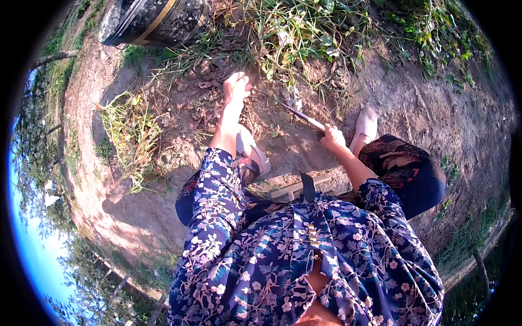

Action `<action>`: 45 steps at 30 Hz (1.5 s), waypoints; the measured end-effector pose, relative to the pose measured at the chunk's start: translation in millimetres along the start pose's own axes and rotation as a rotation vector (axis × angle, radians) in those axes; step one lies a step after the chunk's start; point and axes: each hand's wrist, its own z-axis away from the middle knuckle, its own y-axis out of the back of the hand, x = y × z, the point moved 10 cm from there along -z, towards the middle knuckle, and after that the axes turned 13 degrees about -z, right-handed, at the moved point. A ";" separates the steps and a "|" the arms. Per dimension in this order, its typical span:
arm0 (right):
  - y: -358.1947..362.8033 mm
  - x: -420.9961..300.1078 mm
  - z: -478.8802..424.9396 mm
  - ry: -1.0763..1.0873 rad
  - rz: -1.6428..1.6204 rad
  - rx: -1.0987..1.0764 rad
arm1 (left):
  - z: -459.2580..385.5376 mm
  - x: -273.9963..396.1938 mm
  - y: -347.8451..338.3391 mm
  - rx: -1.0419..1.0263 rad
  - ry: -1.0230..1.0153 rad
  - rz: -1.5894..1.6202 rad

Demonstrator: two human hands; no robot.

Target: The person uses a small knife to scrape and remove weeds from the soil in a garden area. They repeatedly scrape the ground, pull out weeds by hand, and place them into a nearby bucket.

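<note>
My right hand (333, 137) is closed around the pale handle of a long, thin hand tool (304, 116). The tool slants up and left over bare soil, and its far end near my left hand is too blurred to identify. My left hand (236, 86) is low over the soil with its fingers bent; whether it holds anything cannot be made out. Just beyond both hands grow green grass and leafy weeds (285, 45). A heap of pulled, yellowish-green weeds (132, 136) lies on the ground to the left of my left forearm.
A dirty black bucket (163, 22) with a yellowish band lies tilted at the upper left. My light shoes (366, 122) rest on the soil at either side. Below me is a small wooden slatted piece (301, 186). Leafy plants (432, 36) grow at the upper right.
</note>
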 end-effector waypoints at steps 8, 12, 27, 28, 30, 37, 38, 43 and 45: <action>-15.3 -10.2 1.1 -0.158 0.197 -0.106 | -66.5 -79.1 -43.0 -0.025 0.297 0.063; -30.1 -22.5 -4.3 -0.072 0.127 -0.154 | -76.9 -79.6 -87.0 -0.205 0.424 0.478; 58.0 -131.5 48.0 0.175 -0.172 -0.258 | 2.9 -25.4 -31.7 -0.234 0.282 0.525; 78.2 -135.7 64.2 0.206 -0.180 -0.280 | 9.1 -26.2 -22.3 -0.225 0.266 0.519; 110.8 -137.2 87.2 0.228 -0.063 -0.329 | 19.7 -22.7 -7.5 -0.219 0.229 0.505; 217.2 -139.0 153.9 0.388 0.047 -0.251 | 77.6 -41.6 64.8 -0.125 0.183 0.418; 227.2 -136.3 157.0 0.366 -0.005 -0.255 | 82.0 -44.0 72.0 -0.115 0.178 0.401; 271.9 -134.7 174.1 0.231 -0.082 -0.153 | 96.9 -47.2 108.7 -0.060 0.139 0.337; 285.0 -137.0 176.6 0.313 0.005 -0.129 | 96.9 -46.1 120.1 -0.035 0.119 0.312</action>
